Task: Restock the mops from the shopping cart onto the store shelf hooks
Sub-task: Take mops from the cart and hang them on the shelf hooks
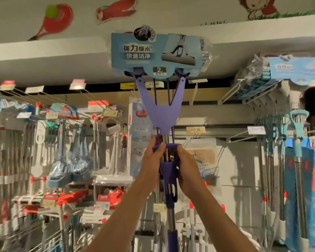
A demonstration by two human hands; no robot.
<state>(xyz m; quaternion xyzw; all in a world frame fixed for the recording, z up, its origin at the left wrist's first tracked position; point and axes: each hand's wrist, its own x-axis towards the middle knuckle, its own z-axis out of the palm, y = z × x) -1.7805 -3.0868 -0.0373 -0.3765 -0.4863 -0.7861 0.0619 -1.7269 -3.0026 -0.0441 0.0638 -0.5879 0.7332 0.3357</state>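
Observation:
I hold a purple sponge mop [162, 113] upright in front of the store shelf, its head raised to the top of the display. A light blue cardboard label [153, 55] with Chinese text and a mop picture wraps the head. My left hand [154, 157] grips the purple squeeze handle from the left. My right hand [186, 166] grips the same handle and the steel pole from the right. The metal pole [171, 224] runs down between my forearms. Several wire shelf hooks [231, 91] stick out to the right of the mop head. The shopping cart is out of view.
Teal sponge mops [296, 124] hang at the right, beside blue packaged mops [305, 188]. Brushes, dustpans [65, 171] and steel-handled tools hang at the left. A white ledge [62, 51] runs above the display, with cartoon stickers [55, 19] on the wall over it.

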